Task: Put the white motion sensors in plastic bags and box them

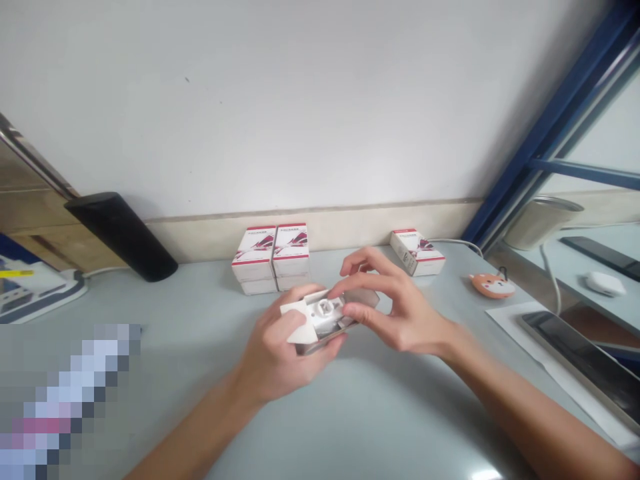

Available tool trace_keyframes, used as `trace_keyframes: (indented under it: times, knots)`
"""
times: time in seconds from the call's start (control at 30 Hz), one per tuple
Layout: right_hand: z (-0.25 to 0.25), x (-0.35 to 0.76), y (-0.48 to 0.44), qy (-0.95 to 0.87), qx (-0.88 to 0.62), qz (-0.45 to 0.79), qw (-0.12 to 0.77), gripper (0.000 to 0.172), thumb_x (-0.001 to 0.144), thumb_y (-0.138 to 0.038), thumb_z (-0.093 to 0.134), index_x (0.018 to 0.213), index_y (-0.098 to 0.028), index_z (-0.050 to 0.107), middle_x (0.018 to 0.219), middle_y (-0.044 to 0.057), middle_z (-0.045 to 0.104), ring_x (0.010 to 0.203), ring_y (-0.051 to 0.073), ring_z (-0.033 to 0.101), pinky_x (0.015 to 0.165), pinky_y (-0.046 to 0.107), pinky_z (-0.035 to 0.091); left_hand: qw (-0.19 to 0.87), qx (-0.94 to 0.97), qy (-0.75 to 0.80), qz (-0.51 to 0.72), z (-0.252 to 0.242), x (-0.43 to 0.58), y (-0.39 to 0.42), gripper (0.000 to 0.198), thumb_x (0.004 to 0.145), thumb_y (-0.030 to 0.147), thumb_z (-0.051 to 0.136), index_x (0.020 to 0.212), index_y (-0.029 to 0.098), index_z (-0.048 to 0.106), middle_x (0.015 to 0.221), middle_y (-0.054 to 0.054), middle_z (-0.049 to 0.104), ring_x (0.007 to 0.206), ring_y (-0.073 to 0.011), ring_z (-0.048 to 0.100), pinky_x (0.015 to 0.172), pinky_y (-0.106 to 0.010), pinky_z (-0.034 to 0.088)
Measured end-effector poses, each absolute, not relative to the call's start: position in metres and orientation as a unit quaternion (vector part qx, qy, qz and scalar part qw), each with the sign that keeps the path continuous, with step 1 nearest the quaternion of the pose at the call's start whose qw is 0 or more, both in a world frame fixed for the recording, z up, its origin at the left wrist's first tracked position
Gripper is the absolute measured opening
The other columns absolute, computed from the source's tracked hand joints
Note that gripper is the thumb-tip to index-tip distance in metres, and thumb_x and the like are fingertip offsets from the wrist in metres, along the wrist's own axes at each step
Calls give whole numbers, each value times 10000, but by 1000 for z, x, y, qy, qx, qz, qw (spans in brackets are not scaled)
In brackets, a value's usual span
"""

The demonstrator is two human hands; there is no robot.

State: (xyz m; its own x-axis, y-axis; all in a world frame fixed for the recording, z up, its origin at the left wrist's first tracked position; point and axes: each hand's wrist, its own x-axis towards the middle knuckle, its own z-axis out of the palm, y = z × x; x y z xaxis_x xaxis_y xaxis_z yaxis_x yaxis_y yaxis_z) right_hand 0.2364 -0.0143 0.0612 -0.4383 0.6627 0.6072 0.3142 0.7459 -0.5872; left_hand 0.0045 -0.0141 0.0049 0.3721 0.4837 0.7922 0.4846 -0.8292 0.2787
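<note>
Mid frame, just above the grey table [350, 413]: L hand [277, 350] is wrapped round a small carton [304, 328], flaps open, thumb on the near flap, fingers underneath, so it's clamped on it. A white part [327, 310] sits in the open top. R hand [400, 310] comes in from the right w/ thumb & index closed to a pinch at the carton's right edge, just beside the part. Can't tell if the pinch has the flap only or the part too. Other R fingers are spread & free.

Step in hand, as I read it: working at the open top of the carton w/ the part seated in it; going in or coming out can't be told from here. Next move calls for a steady L grip so the carton doesn't tilt, a fine fingertip hold on R, and flaps kept clear of the opening.

Around: stack of red/white boxes [273, 257] behind the hands by the wall, one more single box [417, 252] right of centre, orange fox-shaped thing [493, 285] further right. Black tube-like object [123, 233] left of centre, leaning. Blue frame [550, 127] upper right, metal pot [543, 220] under it, dark flat device [585, 360] at the right edge
</note>
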Motion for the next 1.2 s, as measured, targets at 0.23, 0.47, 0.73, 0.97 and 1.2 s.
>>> trace_keyframes:
  times: [0.23,0.47,0.73,0.97,1.2]
  knots:
    - [68,230,-20,-803,-322,233,444,165,893,-315,835,1046,-284,783,1103,41,631,1041,202,636,958,382,534,-9,-826,-296,-480,13,11,-23,241,881,200,786,1041,218,606,1304,-126,631,999,-232,756,712,-323,665]
    - [74,234,-12,-750,-350,184,529,91,940,-318,771,1017,-269,769,1038,28,684,985,186,659,902,346,529,-87,-799,-288,-520,4,12,-17,368,863,141,787,1058,264,501,1348,-95,586,1126,-210,716,742,-285,674]
    - [34,279,43,-686,-596,61,413,161,955,-364,696,966,-223,772,1010,52,741,956,229,673,866,368,488,-101,-787,-369,-484,13,13,-17,269,857,194,814,991,239,586,1183,-71,680,979,-194,733,724,-299,665]
    - [-2,262,47,-754,-600,86,255,221,973,-239,615,1129,-191,762,1089,86,746,1011,245,678,872,354,483,34,-816,-323,-478,20,8,-16,259,883,193,784,983,234,549,1243,-111,706,1061,-240,740,836,-366,640]
    - [31,250,19,-741,-429,-14,516,173,995,-215,558,1089,-235,702,1037,72,644,881,203,639,818,368,520,163,-844,-310,-406,18,-1,-9,345,859,50,738,1075,250,557,1317,-115,684,1130,-261,704,913,-408,605]
